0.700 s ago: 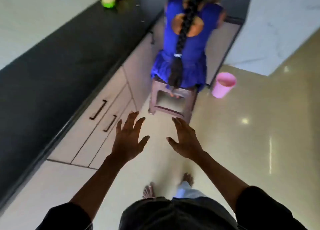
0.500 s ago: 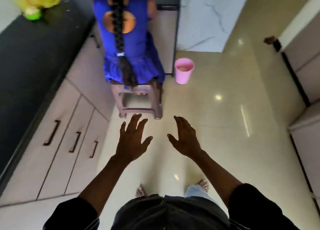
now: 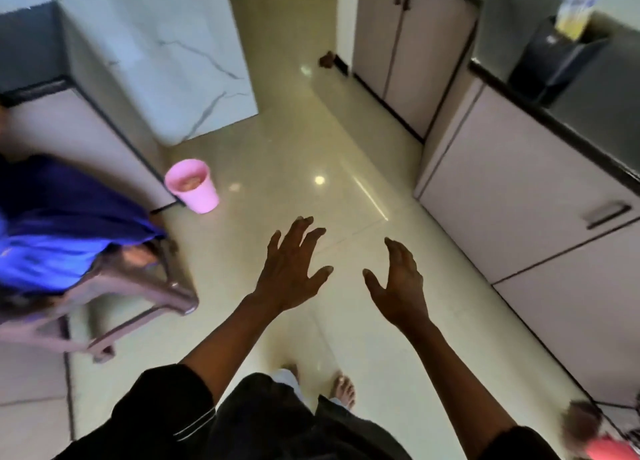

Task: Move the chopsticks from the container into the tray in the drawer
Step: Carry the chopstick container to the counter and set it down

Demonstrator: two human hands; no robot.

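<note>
A dark container (image 3: 554,61) stands on the counter at the upper right, with pale yellow-white sticks (image 3: 576,12) poking out of its top; blur keeps me from telling them as chopsticks for sure. Below that counter is a closed drawer front with a dark handle (image 3: 607,215). No tray shows. My left hand (image 3: 294,269) and my right hand (image 3: 398,283) hover empty over the floor in the middle of the view, fingers spread, far from the container.
A person in a blue dress (image 3: 52,231) sits on a brown stool (image 3: 138,303) at the left. A pink bucket (image 3: 192,189) stands on the glossy floor. Tall cabinet doors (image 3: 412,43) are at the back, a marble-look panel (image 3: 166,54) at the upper left.
The view has swung to the right: the seated person and the bucket slid to the left, and the right-hand counter with the container came into sight. Both hands stay spread and empty.
</note>
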